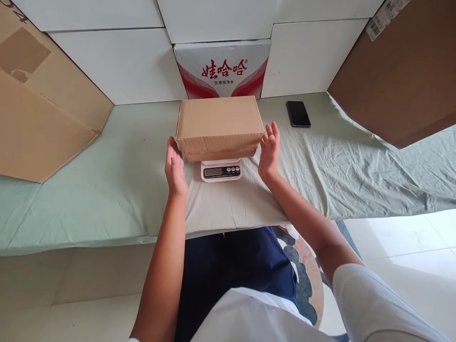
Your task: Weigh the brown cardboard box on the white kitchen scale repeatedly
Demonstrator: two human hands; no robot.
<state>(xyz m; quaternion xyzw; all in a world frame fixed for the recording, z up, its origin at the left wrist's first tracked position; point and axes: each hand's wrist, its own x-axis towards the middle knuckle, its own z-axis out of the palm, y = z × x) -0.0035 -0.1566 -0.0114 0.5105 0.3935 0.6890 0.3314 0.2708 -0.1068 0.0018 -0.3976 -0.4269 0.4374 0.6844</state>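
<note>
Above green cloth (117,190) before white panels (114,66), both hands (175,166) (270,154), fingers (172,144) loosely extended, flank a cardboard box (221,118).

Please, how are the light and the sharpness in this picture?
Head view: the floor is glaringly bright at lower right, dimmer at lower left; head view: the cardboard box looks sharp, but the smallest lettering on the scale is too small to read.

I watch through one head-worn camera, facing forward and down over the wearer's white shirt (256,316), with the brown cardboard box (221,118) close by, near mid-frame, and the Wahaha water carton (224,88) farther back
</note>
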